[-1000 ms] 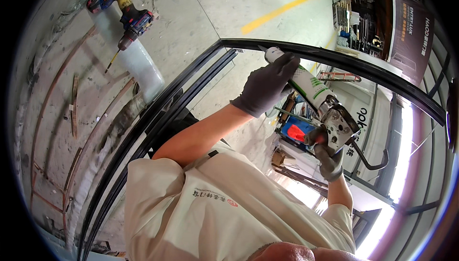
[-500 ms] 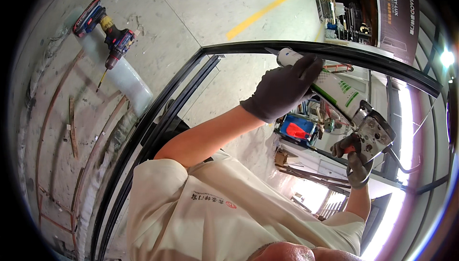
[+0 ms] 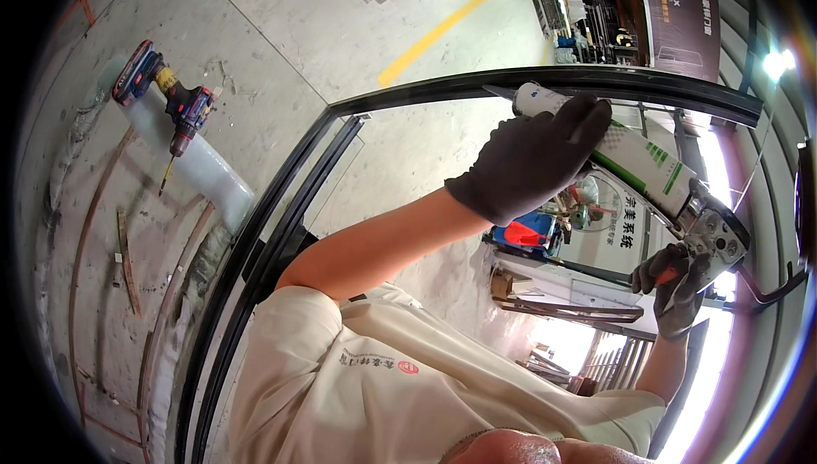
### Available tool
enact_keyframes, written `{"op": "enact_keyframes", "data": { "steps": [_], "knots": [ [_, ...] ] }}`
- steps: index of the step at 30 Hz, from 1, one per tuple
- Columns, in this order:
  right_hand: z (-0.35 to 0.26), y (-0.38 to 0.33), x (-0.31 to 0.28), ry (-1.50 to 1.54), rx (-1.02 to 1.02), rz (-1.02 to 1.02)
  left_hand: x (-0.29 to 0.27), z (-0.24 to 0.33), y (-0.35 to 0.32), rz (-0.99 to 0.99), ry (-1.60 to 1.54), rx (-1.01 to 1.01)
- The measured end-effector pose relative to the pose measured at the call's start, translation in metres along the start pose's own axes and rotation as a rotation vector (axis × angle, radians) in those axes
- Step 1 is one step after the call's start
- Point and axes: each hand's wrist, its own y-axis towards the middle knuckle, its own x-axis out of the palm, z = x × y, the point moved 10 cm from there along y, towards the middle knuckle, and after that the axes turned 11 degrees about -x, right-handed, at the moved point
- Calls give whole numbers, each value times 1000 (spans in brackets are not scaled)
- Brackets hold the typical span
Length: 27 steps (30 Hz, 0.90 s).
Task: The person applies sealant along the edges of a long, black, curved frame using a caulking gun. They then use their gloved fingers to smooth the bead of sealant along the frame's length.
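Observation:
A caulking gun (image 3: 717, 239) carries a white and green sealant cartridge (image 3: 651, 162), slanting from lower right up to the left. My left hand (image 3: 545, 153), in a dark glove, is wrapped round the cartridge near its front. Gloved too, my right hand (image 3: 679, 285) grips the gun's handle and trigger at the rear end. The dark nozzle (image 3: 500, 91) lies over the upper bar of a black metal frame (image 3: 425, 91); whether it touches the bar I cannot tell. Glass seems to fill the frame, with my arms showing in or through it.
A cordless drill (image 3: 183, 107) with a long bit rests on a plastic-wrapped bundle (image 3: 200, 158) at the left. Thin wooden strips (image 3: 128, 264) lie nearby. A yellow line (image 3: 451, 26) crosses the floor beyond the frame. Shelves of tools (image 3: 596, 17) and a dark banner (image 3: 681, 13) stand far right.
Both hands and the caulking gun have shifted to the right, with the nozzle moving along the upper bar. My grip looks the same. The whole view has also shifted slightly.

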Motion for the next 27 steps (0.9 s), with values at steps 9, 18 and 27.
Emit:
{"op": "enact_keyframes", "data": {
  "steps": [9, 18, 27],
  "knots": [
    [-47, -21, -56, -90, -50, 156, 6, 57, 30, 90, -43, 148],
    [-96, -46, -91, -176, -133, 275, 9, 107, 53, 180, -54, 258],
    [-137, -72, -121, -279, -308, 396, 5, 156, 75, 335, 16, 354]
  ]
}}
